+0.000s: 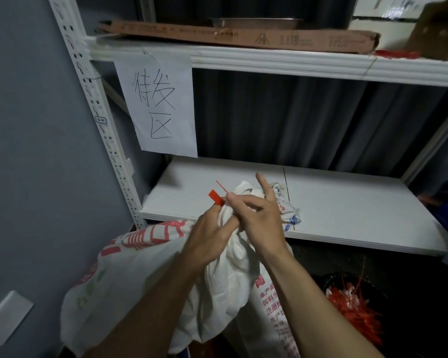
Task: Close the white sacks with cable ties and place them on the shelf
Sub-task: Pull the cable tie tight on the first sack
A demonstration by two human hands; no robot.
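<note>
A white sack (130, 275) with red print stands in front of the shelf, its neck gathered into a bunch. My left hand (207, 233) grips the gathered neck from below. My right hand (256, 215) pinches the neck and the red cable tie (216, 197) wrapped there, with the index finger raised. The tie's flat red tag and thin tail stick out up and left. The sack's frayed mouth (285, 202) flops over the front edge of the white shelf board (347, 210).
A handwritten paper sign (158, 104) hangs from the upper shelf (269, 60), which carries a flat cardboard box (243, 36). A dark bin with several red cable ties (354, 308) sits low right. A grey wall is on the left, a white upright post (98, 117) beside it.
</note>
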